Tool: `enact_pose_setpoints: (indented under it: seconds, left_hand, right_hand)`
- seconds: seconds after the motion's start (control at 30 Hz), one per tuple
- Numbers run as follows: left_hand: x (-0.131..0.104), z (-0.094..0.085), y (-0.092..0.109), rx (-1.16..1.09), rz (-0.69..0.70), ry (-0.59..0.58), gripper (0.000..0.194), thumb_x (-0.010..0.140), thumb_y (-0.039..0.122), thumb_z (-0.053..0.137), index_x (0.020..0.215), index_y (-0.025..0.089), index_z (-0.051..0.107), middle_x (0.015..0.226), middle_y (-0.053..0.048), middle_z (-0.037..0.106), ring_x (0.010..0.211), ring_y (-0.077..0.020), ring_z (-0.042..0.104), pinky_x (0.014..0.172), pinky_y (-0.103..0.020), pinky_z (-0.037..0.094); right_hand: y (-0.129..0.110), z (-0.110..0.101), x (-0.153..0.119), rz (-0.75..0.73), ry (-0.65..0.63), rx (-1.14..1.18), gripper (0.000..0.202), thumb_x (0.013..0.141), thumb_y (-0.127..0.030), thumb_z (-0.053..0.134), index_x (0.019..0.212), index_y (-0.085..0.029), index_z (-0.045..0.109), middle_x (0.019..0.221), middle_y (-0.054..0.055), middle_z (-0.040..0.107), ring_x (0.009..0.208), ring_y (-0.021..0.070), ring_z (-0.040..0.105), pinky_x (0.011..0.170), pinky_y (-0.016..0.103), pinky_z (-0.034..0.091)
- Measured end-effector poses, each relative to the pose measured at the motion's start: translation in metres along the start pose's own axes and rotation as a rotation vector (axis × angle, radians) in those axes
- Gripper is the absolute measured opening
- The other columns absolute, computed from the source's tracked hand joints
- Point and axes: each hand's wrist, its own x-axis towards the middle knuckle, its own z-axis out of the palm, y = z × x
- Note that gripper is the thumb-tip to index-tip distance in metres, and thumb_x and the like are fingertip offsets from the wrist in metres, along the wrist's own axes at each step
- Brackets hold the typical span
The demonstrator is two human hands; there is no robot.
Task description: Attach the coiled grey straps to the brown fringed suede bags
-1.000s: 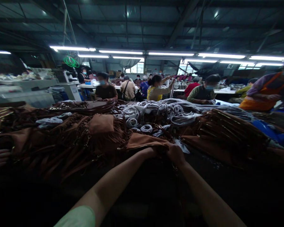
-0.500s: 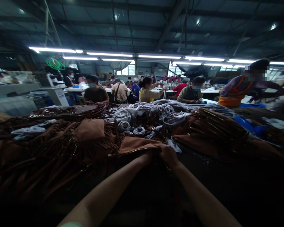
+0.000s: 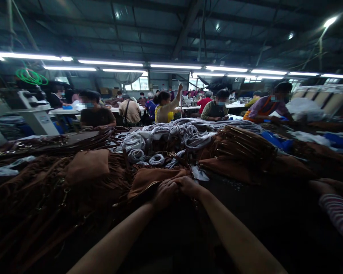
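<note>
A brown bag (image 3: 153, 177) with a brass-toned zip along its near edge lies in front of me. My left hand (image 3: 165, 193) is closed on that edge, near the zip's right end. Right beside it, almost touching, my right hand (image 3: 189, 187) pinches the bag's right corner. The fingertips of both hands are partly hidden, and the shadow below them is too dark to make out much. Left of the bag lies a pile of fringed brown bags (image 3: 88, 167) with straps and metal clips.
Bundled grey-white wrapped cords (image 3: 171, 133) lie behind the bag. Stacked zipped brown bags (image 3: 242, 146) stand to the right, near a white scrap (image 3: 200, 173). A co-worker's striped sleeve (image 3: 338, 215) reaches in from the right. Several people sit at tables beyond.
The view has turned to the right. My left hand, earlier partly hidden at the bag's edge, now shows on the zip edge against my right hand. A striped sleeve has appeared at right.
</note>
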Motion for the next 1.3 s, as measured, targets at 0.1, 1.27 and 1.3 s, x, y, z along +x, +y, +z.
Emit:
enact_pose_setpoints:
  seconds: [0.1, 1.27, 1.3]
  left_hand:
    - [0.005, 0.000, -0.001, -0.041, -0.083, -0.009, 0.019, 0.093, 0.025, 0.042, 0.083, 0.018, 0.056, 0.086, -0.005, 0.063, 0.083, -0.0177, 0.057, 0.079, -0.032, 0.045]
    - [0.002, -0.003, 0.004, -0.174, -0.144, 0.033, 0.012, 0.087, 0.024, 0.051, 0.079, 0.016, 0.055, 0.084, -0.004, 0.061, 0.082, -0.0169, 0.055, 0.077, -0.029, 0.041]
    - [0.002, -0.004, 0.005, -0.175, -0.142, 0.032, 0.012, 0.087, 0.024, 0.051, 0.079, 0.016, 0.056, 0.083, -0.004, 0.061, 0.081, -0.0168, 0.055, 0.076, -0.029, 0.041]
  right_hand:
    - [0.028, -0.016, -0.016, 0.095, 0.101, 0.016, 0.028, 0.083, -0.030, 0.057, 0.107, -0.022, 0.069, 0.100, 0.000, 0.072, 0.088, 0.0148, 0.064, 0.078, 0.020, 0.047]
    - [0.170, -0.059, -0.022, 0.408, 0.316, -0.143, 0.025, 0.076, -0.042, 0.058, 0.079, -0.023, 0.075, 0.087, 0.004, 0.073, 0.082, 0.0200, 0.065, 0.074, 0.028, 0.046]
    - [0.173, -0.061, -0.023, 0.404, 0.325, -0.129, 0.027, 0.076, -0.044, 0.058, 0.079, -0.023, 0.075, 0.087, 0.004, 0.073, 0.082, 0.0203, 0.066, 0.074, 0.028, 0.046]
